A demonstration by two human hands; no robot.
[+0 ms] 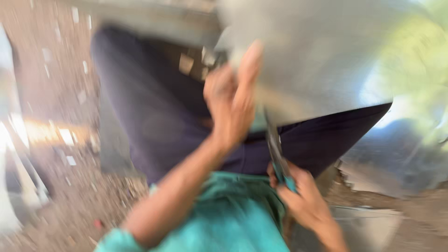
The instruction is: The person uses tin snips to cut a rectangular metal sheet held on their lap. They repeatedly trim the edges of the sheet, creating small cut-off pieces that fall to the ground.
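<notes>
The view is heavily blurred by motion. My left hand [233, 95] is raised and grips the near edge of a large grey metal sheet [317, 51] that fills the upper right. My right hand [303, 200] is lower, closed on the teal handles of a pair of shears [276, 151] whose dark blades point up toward the sheet's edge. Below are my dark trousers [158, 121] and teal shirt [233, 219].
Dusty ground with small scraps [60, 93] lies to the left. More shiny sheet metal [401, 154] rests at the right, and a flat grey piece [368, 224] lies at the lower right. Bright green blur sits at the upper right.
</notes>
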